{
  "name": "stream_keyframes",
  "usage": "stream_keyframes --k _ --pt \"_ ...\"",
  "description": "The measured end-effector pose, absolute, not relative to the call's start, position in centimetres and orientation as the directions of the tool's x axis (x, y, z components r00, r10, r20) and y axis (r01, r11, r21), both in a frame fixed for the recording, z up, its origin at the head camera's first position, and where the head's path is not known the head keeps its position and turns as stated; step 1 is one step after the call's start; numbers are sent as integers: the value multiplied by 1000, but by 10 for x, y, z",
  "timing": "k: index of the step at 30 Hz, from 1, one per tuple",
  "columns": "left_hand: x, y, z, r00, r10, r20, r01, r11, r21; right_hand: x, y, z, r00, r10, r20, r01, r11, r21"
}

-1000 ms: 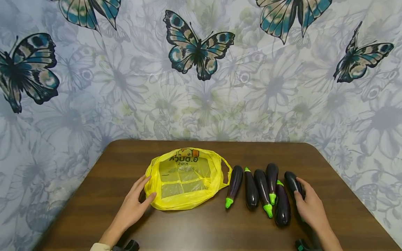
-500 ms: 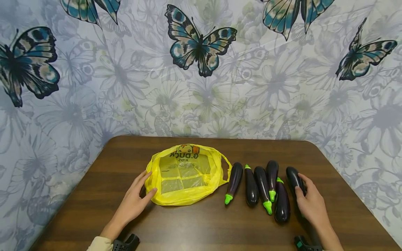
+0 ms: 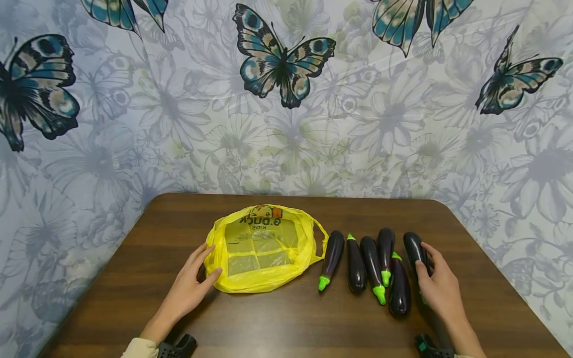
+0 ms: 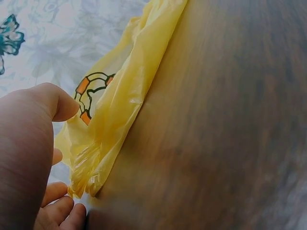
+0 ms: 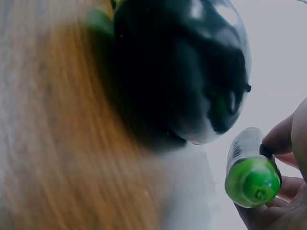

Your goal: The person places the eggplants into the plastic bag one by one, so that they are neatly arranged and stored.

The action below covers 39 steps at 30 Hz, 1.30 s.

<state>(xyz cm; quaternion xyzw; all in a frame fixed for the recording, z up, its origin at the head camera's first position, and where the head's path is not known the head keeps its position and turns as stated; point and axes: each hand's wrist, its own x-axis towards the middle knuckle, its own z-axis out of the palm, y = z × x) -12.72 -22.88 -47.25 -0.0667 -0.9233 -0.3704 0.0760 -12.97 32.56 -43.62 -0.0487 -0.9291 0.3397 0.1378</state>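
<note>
While the thumb and fingers of the right hand [image 3: 443, 291] were curled about the held eggplant [image 3: 413, 247], thumb on its left flank and forefinger on its right, the green cap [image 5: 259, 189] pointed back toward the person. The long axis ran front to back, with the rounded far end canted slightly left. Whether the underside touched the tabletop [image 3: 277, 323] could not be determined from where I stood.

The left hand [image 3: 190, 282] was positioned at the left side of the yellow bag [image 3: 250, 285]. Its fingers were spread and relaxed, and the thumb lay against the rim; no pinch on the film was visible. The mouth of the bag gaped upward and toward the person.

Controlling relation: the bag lay to the left of the held eggplant, at a similar depth on the tabletop, with five more eggplants set between them. In my judgement, any leftward travel of the right hand would require clearance above that row. The right hand was the nearer to the eggplants; the left was the nearer to the bag.

Within the row, the rightmost eggplant [image 3: 400, 291] lay near the held one, cap directed away. The leftmost eggplant [image 3: 332, 256] lay just beside the bag's looped handle [image 3: 317, 259]. Beyond the tabletop hung a butterfly-patterned wall covering [image 3: 380, 164].
</note>
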Motion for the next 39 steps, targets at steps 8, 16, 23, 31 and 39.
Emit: stream_keyframes --k 8,16,23,31,39 --pt "-125 -229 -469 -980 66 185 177 708 684 -132 315 -433 -947 161 280 -60 763 -644" --pt "-124 -231 -469 -982 66 176 170 712 681 -135 303 -430 -944 140 300 -98 748 -657" --pt "-126 -228 -468 -982 76 174 176 708 684 -135 299 -425 -944 134 303 -106 745 -658" --pt "-126 -226 -467 -984 77 161 167 710 684 -130 290 -426 -936 119 331 -135 746 -652" --pt "-125 -225 -469 -987 64 145 147 708 691 -130 280 -431 -919 101 381 -171 768 -617"
